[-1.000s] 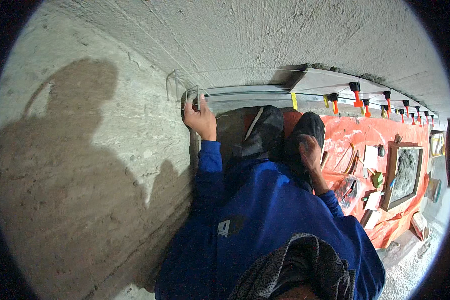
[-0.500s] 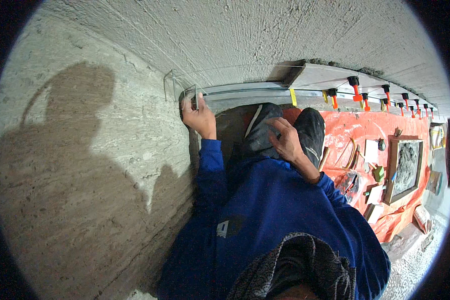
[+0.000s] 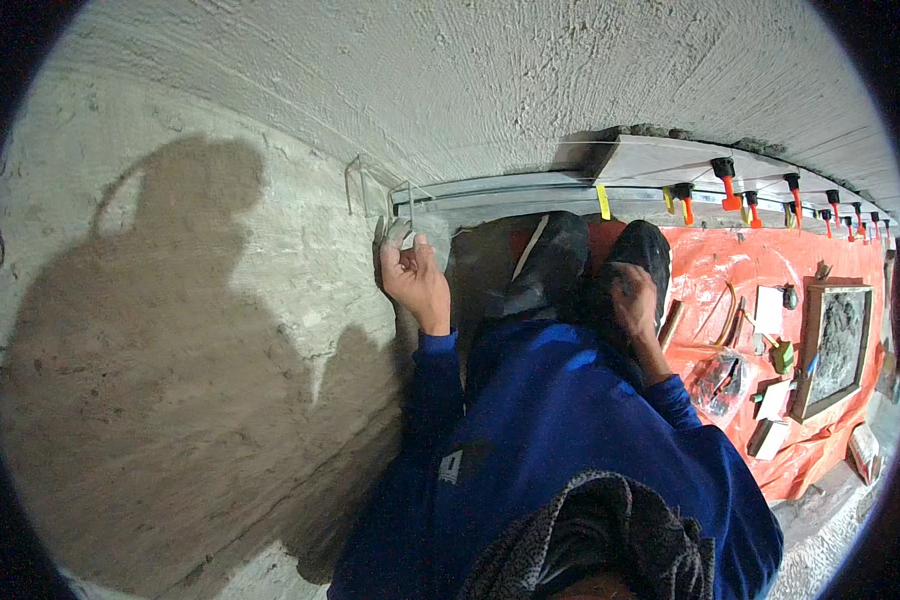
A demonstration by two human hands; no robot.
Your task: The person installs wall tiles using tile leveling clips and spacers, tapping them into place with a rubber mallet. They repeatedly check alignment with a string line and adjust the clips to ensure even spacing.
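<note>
Left hand (image 3: 419, 290) now below wire bracket (image 3: 411, 204), pinching pale piece (image 3: 407, 240), right hand (image 3: 635, 302) back on knee (image 3: 647, 245), closure unclear

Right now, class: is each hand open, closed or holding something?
Left hand: fingers curled beside a bent metal wire; whether they grip anything cannot be told.
Right hand: on the right knee; open or closed, cannot tell.

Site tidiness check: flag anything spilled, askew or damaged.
Nothing looks plainly broken. Two untidy spots: rough grey clumps along the far edge of the pale slabs, perhaps stray mortar, and the orange sheet, which lies wrinkled instead of flat.
</note>
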